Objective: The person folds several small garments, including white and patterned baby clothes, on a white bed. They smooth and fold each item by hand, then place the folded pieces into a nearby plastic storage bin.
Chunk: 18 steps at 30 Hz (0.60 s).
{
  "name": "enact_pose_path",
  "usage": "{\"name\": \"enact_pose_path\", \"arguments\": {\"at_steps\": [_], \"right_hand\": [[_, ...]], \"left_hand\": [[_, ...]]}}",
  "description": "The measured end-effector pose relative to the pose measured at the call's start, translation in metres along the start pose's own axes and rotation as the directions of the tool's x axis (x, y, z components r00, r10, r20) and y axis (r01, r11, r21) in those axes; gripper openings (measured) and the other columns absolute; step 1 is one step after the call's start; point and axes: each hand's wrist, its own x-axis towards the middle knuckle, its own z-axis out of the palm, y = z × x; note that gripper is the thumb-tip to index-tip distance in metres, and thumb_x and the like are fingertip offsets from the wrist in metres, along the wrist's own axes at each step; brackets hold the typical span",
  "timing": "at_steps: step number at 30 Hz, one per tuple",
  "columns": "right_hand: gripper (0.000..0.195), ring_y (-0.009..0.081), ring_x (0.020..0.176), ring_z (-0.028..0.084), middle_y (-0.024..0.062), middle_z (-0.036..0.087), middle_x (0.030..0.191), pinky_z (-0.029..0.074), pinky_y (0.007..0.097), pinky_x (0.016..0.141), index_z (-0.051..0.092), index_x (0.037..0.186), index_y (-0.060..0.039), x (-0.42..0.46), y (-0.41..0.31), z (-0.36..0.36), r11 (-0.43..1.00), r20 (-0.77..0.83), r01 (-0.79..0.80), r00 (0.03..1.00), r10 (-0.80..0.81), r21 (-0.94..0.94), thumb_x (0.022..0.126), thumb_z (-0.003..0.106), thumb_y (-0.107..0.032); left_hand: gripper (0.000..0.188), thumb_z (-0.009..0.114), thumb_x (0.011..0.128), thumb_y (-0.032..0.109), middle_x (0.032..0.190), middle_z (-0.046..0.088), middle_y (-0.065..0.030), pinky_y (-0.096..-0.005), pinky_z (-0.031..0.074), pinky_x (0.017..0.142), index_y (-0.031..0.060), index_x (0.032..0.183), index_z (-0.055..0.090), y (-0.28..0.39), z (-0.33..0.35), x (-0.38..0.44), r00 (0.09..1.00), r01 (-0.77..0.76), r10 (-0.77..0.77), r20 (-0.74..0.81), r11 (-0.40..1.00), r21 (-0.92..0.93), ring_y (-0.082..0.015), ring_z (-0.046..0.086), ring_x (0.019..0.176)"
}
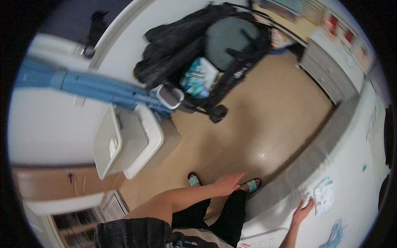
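My left hand (227, 185) reaches across in front of my legs, above the floor and between my two sandals (193, 179); nothing shows in it. At the right, my right hand (302, 211) is over the white surface of a bed or couch (285, 214), its fingers apart. Its fingertips are right beside a folded white cloth with a small print (324, 197), and whether they touch it I cannot tell. A tangle of blue lines (336, 234) shows on the white surface below the cloth.
A white plastic bin (107, 145) stands left. Beyond it lean long blue folded objects (108, 93). A wheeled black cart or stroller (232, 43) piled with dark fabric stands ahead. A grey drawer cabinet (328, 68) is at the upper right, a wooden door (59, 183) at the lower left.
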Motion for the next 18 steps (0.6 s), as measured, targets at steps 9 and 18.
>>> {"name": "enact_pose_path", "arguments": {"at_steps": [9,18], "right_hand": [[0.035,0.0195,0.088,0.051,0.0128,0.045,0.112,0.042,0.0296,0.077,0.042,0.117,0.0001,-0.159,-0.312,0.103,0.773,0.280,0.288,0.814,-0.508,0.566,0.083,0.049,-0.005],[0.032,0.0139,0.079,0.057,0.0082,0.051,0.104,0.045,0.0259,0.071,0.042,0.116,-0.0019,-0.275,-0.518,0.154,0.678,0.447,0.288,0.571,-0.688,0.676,0.085,0.048,-0.001]], "left_hand": [[0.047,0.046,0.087,0.021,0.107,0.053,-0.0185,-0.0419,0.044,0.079,0.0063,0.129,0.030,-0.192,-0.008,-0.232,0.830,0.082,-0.270,-0.487,0.924,-0.372,-0.0359,0.053,0.094],[0.029,0.049,0.086,0.015,0.097,0.057,-0.0118,-0.0340,0.047,0.069,0.0032,0.112,0.048,-0.334,-0.068,-0.422,0.251,-0.028,-0.518,-0.818,0.840,-0.541,-0.0255,0.057,0.083]]}}
